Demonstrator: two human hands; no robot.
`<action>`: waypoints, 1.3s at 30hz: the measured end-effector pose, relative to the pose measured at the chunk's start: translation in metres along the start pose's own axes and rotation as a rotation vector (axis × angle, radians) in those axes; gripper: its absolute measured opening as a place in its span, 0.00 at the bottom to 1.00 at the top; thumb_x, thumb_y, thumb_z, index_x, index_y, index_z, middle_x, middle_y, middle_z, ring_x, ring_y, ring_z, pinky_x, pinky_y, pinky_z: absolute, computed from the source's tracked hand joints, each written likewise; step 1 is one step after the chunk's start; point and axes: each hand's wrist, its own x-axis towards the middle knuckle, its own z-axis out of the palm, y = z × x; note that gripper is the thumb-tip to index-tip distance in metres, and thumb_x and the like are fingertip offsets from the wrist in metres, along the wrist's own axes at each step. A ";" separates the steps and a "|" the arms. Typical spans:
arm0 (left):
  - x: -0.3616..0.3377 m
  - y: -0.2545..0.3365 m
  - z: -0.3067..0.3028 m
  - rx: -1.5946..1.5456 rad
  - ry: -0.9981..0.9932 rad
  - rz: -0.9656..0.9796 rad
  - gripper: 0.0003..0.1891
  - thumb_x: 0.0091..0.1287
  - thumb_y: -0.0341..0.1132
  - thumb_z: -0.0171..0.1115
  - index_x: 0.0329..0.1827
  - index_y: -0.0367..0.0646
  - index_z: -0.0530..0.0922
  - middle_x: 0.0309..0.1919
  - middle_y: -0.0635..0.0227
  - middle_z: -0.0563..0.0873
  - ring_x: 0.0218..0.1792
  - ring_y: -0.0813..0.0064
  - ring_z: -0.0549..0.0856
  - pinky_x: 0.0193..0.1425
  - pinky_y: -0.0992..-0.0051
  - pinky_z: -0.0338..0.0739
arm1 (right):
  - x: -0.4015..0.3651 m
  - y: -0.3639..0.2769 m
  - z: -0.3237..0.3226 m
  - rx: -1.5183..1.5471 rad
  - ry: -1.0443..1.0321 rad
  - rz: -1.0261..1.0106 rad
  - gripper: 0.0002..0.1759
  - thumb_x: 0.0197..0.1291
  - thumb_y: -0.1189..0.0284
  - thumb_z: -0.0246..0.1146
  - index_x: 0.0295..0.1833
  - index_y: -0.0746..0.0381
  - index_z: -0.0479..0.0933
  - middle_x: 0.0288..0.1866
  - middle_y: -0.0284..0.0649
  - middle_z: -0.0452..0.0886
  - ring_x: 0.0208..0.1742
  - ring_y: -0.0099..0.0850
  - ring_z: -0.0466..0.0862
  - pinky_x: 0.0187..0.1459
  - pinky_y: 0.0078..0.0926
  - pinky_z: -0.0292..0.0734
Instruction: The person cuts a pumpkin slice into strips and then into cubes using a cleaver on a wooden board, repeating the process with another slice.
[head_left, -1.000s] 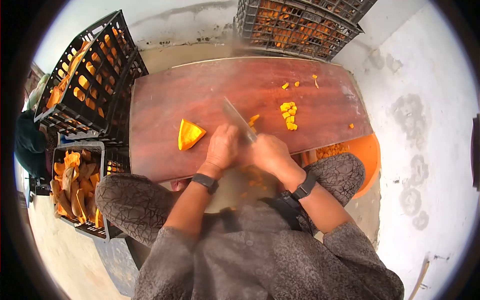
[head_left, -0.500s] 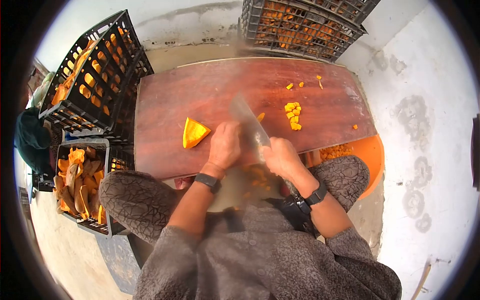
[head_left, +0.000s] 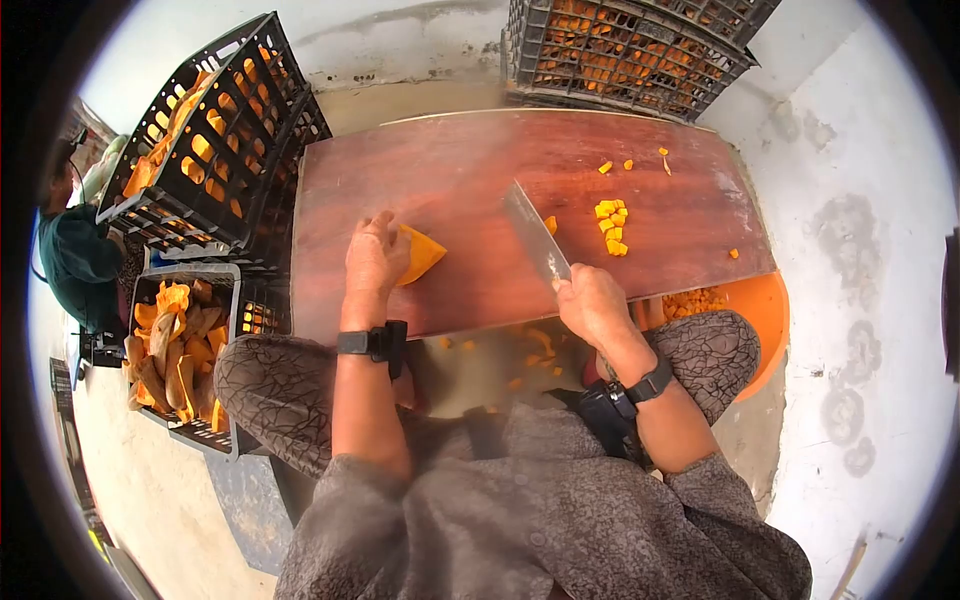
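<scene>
My right hand [head_left: 594, 300] is wrapped round the handle of a broad-bladed kitchen knife [head_left: 532, 228], whose blade slants up and to the left over the board. At the left, my left hand [head_left: 376, 258] has its fingers curled on an orange pumpkin wedge [head_left: 424, 256]; its far side shows past the hand. A small pumpkin piece [head_left: 551, 225] lies right beside the blade. Farther right is a cluster of pumpkin cubes [head_left: 612, 222] on the reddish wooden board [head_left: 460, 160].
Black crates with pumpkin pieces stand at left [head_left: 215, 150] and at the back [head_left: 630, 60]. A lower crate [head_left: 240, 290] holds peeled-looking chunks. An orange basin [head_left: 770, 310] with cut pieces sits under the board's right end. Another person [head_left: 80, 255] is at far left.
My left hand has moved left, from near the knife onto the pumpkin wedge. The knife stays in my right hand. The whole view has shifted slightly.
</scene>
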 end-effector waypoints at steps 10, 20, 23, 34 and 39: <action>-0.004 0.002 0.016 -0.046 -0.102 -0.092 0.21 0.51 0.31 0.64 0.51 0.39 0.81 0.45 0.46 0.85 0.51 0.49 0.84 0.55 0.61 0.78 | -0.001 0.004 0.006 -0.039 0.036 -0.043 0.13 0.61 0.68 0.61 0.36 0.69 0.78 0.34 0.59 0.82 0.41 0.58 0.81 0.44 0.52 0.76; -0.005 0.004 0.035 -0.156 -0.223 -0.202 0.16 0.53 0.31 0.65 0.45 0.37 0.80 0.36 0.51 0.86 0.37 0.59 0.87 0.39 0.65 0.81 | 0.009 0.001 0.001 -0.113 -0.049 -0.104 0.10 0.59 0.67 0.60 0.36 0.63 0.81 0.37 0.54 0.84 0.42 0.53 0.83 0.43 0.49 0.78; -0.007 0.013 0.031 -0.133 -0.224 -0.150 0.14 0.56 0.29 0.64 0.46 0.35 0.79 0.32 0.56 0.86 0.27 0.67 0.87 0.28 0.69 0.81 | 0.020 -0.006 -0.013 -0.056 -0.148 -0.066 0.12 0.61 0.68 0.60 0.37 0.69 0.80 0.36 0.59 0.82 0.44 0.57 0.81 0.46 0.51 0.76; -0.009 0.036 0.044 -0.184 -0.234 -0.244 0.14 0.54 0.32 0.60 0.39 0.31 0.77 0.34 0.41 0.85 0.37 0.46 0.87 0.42 0.59 0.81 | 0.047 0.006 -0.021 -0.011 -0.269 -0.241 0.14 0.61 0.68 0.60 0.33 0.70 0.77 0.30 0.62 0.80 0.37 0.61 0.81 0.40 0.52 0.75; -0.012 0.028 0.062 -0.180 -0.107 -0.088 0.14 0.57 0.31 0.63 0.41 0.29 0.75 0.26 0.51 0.84 0.23 0.65 0.86 0.26 0.68 0.81 | 0.050 -0.007 -0.029 0.033 -0.350 -0.231 0.14 0.61 0.67 0.60 0.34 0.70 0.76 0.30 0.62 0.79 0.36 0.61 0.80 0.39 0.53 0.75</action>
